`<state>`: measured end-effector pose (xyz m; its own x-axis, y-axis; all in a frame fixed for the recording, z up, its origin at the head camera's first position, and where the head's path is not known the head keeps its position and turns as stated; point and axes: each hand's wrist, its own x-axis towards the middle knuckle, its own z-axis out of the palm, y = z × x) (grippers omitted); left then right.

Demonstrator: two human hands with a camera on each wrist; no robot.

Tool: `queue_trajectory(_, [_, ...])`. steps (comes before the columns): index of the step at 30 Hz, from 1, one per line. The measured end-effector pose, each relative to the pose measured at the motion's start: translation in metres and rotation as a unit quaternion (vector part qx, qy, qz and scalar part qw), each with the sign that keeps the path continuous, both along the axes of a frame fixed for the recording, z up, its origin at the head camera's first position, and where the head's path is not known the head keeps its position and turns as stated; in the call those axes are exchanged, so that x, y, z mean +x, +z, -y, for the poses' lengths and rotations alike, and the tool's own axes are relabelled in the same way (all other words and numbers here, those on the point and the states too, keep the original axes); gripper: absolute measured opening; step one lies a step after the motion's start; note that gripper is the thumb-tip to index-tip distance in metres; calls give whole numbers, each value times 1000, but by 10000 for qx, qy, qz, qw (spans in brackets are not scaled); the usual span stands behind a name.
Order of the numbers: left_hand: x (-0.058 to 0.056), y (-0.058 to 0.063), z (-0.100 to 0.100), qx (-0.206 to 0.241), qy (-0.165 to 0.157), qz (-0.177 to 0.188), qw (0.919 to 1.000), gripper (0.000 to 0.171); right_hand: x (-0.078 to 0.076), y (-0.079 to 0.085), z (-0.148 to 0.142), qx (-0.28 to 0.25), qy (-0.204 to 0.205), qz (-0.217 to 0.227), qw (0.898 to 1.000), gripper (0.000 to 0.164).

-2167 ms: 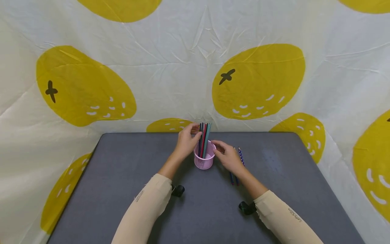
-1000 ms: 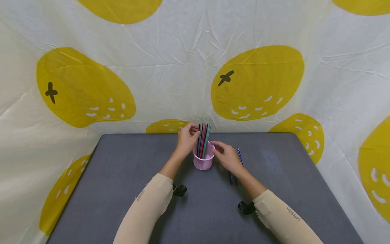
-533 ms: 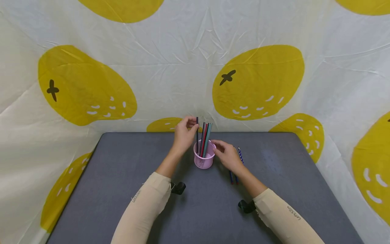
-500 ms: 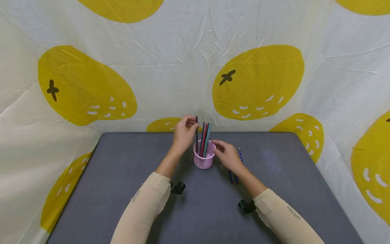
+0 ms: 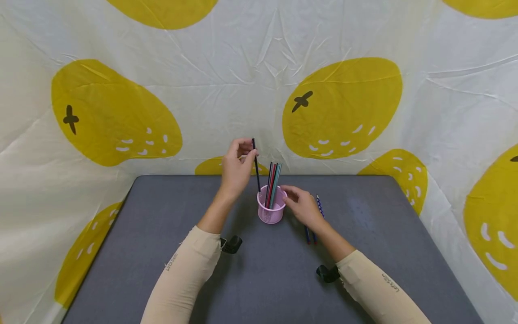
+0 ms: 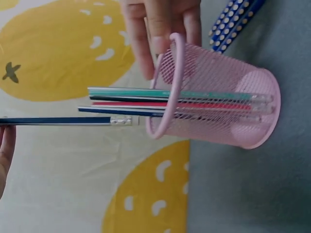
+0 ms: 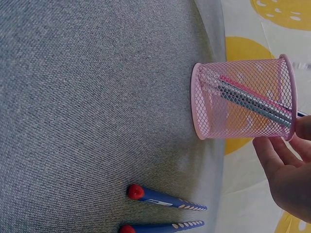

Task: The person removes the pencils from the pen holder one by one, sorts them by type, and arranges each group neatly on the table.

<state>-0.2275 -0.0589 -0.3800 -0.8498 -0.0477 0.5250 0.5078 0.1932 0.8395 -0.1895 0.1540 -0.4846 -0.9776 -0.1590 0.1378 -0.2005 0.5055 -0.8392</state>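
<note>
My left hand (image 5: 235,173) pinches a dark blue pencil (image 5: 256,168) near its top, with thumb and fingers. Its eraser end (image 6: 127,121) points down, right at the cup's rim on the left side. A pink mesh pencil cup (image 5: 270,218) stands upright on the table, and several pencils (image 5: 271,182) lean together inside it, teal, black, red and blue, eraser ends down. At the cup's right side, my right hand (image 5: 303,208) holds the rim between thumb and fingers.
Two blue dotted pencils with red ends (image 7: 165,200) lie on the grey table (image 5: 170,216), right of the cup and partly under my right forearm. A white cloth with yellow fruit prints (image 5: 344,108) hangs behind the table's far edge.
My left hand has drawn the dark blue pencil away from the bunch, up and to the left, lifting it to the cup's rim. My right hand has stayed at the rim.
</note>
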Motion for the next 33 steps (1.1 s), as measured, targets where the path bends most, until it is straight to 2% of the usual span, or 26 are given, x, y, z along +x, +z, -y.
queue_trajectory(7, [3, 11, 8, -75, 78, -301, 9995, 26, -1, 0, 0, -36, 6, -31, 10000, 34])
queue_trajectory(12, [0, 7, 17, -8, 145, -218, 9997, 25, -2, -1, -1, -62, -21, -28, 10000, 34])
queue_trajectory(18, [-8, -12, 32, 421, 228, 415, 9980, 24, -1, -1, -1, -10, -51, -27, 10000, 34])
queue_trajectory(21, [-11, -22, 40, 457, 343, 664, 9962, 23, 0, -1, -1, -47, -26, -70, 10000, 35])
queue_trajectory(27, [-14, -41, 49, 99, 383, 931, 9949, 23, 0, 0, -1, -103, 8, -91, 9999, 35])
queue_trajectory(33, [-18, -70, 56, -405, 531, 1210, 9904, 22, -1, 0, -1, -65, 3, -58, 10000, 35])
